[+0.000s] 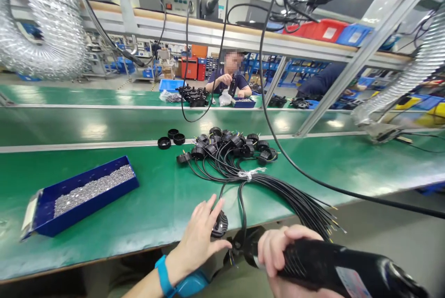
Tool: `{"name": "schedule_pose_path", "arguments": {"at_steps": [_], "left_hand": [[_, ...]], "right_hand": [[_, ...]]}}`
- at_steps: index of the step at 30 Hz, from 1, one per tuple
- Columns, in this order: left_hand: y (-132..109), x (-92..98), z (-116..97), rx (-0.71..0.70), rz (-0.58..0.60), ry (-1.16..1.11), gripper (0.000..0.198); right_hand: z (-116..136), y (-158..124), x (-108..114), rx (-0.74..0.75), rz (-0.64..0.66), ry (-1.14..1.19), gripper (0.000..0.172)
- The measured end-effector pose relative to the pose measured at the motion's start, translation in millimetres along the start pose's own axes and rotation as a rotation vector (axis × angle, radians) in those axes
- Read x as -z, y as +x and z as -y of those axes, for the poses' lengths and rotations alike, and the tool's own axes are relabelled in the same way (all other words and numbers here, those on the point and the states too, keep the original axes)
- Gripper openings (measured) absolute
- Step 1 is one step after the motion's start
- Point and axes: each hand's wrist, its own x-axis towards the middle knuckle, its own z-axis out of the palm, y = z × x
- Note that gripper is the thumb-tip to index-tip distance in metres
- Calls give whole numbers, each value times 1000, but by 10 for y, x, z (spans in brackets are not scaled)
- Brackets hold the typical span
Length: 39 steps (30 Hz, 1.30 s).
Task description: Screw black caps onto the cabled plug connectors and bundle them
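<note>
My right hand (288, 251) is wrapped round a black power screwdriver (323, 261), lying nearly level at the table's front edge with its nose to the left. My left hand (198, 228), in a blue wristband, has its fingers spread. A black round connector housing (220, 225) lies just behind those fingers; whether they touch it I cannot tell. Beyond my hands lies a bundle of black cables (278, 187), tied with a clear plastic strip (248, 174). Several black connector heads (236, 142) cluster at its far end, and bare wire ends hang over the table edge.
A blue tray (83, 210) of small metal screws sits at the left on the green table (156, 196). Three black rings (179, 139) lie at the back. A hanging black cable (271, 117) crosses the right side. A co-worker (231, 75) sits across the bench.
</note>
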Motion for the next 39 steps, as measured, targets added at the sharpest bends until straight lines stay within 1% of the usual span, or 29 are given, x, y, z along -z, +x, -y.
{"name": "schedule_pose_path", "arguments": {"at_steps": [1,2,3,4,5,6,7,8,9,10,11,12,13,14,15,17,21,25,28,30,32,34,35,36,37,38,39], "left_hand": [[-5,93,41,-27,-44,56,108],[-6,232,114,-43,-103,116,101],[-2,417,223,-42,-174,181,89],[6,641,368,-10,-249,249,73],[16,894,547,50,-320,320,60],[25,1158,753,143,-379,392,48],[30,1415,975,244,-401,461,41],[29,1649,1202,355,-375,540,42],[19,1845,1423,466,-288,610,46],[2,1995,1629,577,-130,621,47],[-23,2095,1814,689,21,581,46],[-53,2150,1976,774,150,509,43],[-85,2165,2115,815,246,421,41],[-116,2153,2231,826,305,334,39],[-144,2125,2328,813,330,264,38],[-184,2059,2476,776,327,178,36],[-210,2004,2640,793,322,140,33],[-217,2001,2674,739,373,189,35],[-220,2036,2643,725,369,229,38],[-208,2101,2579,751,316,251,38],[-181,2165,2425,787,190,310,38],[-148,2151,2123,753,-15,369,38],[-136,2089,1909,693,-120,368,36],[-132,1981,1656,612,-220,332,33],[-139,1829,1374,502,-275,244,29],[-158,1640,1076,380,-278,145,23],[-187,1425,777,242,-223,38,18]], "right_hand": [[-14,-29,51,-16,8,6,61],[-29,-52,109,-28,14,13,59],[-43,-70,170,-39,18,20,57],[-54,-84,230,-52,23,31,56],[-64,-94,286,-68,28,42,56],[-74,-102,335,-86,33,56,57],[-83,-110,375,-105,38,71,58],[-94,-117,407,-123,41,87,58],[-108,-126,428,-139,41,102,59],[-124,-135,442,-151,42,114,58],[-143,-146,448,-163,43,125,58],[-164,-157,448,-172,46,133,58],[-186,-166,444,-178,51,141,59],[-207,-174,436,-182,55,148,59],[-226,-180,426,-183,59,155,59],[-251,-179,400,-177,65,165,58],[-252,-152,345,-162,68,184,55],[-267,-159,356,-177,54,204,55],[-311,-198,428,-200,56,197,56],[-328,-219,467,-225,57,186,57],[-315,-220,457,-246,42,170,59],[-272,-197,380,-254,7,148,60],[-244,-176,320,-248,-13,139,60],[-215,-151,250,-238,-34,136,60],[-188,-123,177,-226,-53,141,59],[-163,-94,104,-213,-70,155,59],[-141,-68,37,-203,-86,174,59]]}}
